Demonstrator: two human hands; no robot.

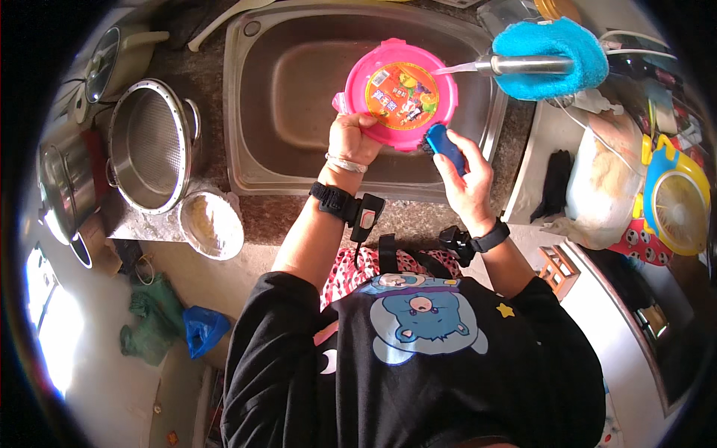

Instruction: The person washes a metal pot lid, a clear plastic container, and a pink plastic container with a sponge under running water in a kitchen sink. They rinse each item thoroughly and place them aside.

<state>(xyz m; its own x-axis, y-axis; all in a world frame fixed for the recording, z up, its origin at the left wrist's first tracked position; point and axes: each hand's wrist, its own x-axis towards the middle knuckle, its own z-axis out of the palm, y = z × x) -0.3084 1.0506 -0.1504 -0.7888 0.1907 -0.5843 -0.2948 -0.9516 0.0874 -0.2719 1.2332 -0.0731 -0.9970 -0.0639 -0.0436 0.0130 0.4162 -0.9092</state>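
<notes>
Over the stainless steel sink (257,112), my left hand (353,137) grips the lower left rim of a round pink plastic lid (358,73) that bears an orange printed label. Water runs from the metal faucet (504,65) onto the lid's right side. A blue-backed brush (446,150) with dark bristles is held between the thumb and fingers of my right hand (470,176). Its bristles face the lid's lower right edge; whether they touch it I cannot tell. Around the faucet hangs a turquoise cloth (538,42).
A metal strainer pot (151,151) and a bowl with pale contents (212,224) stand left of the sink. Lidded pots sit farther left. To the right are a dark cloth-like item (553,182), a plastic bag (605,168) and a yellow-and-blue fan (678,201).
</notes>
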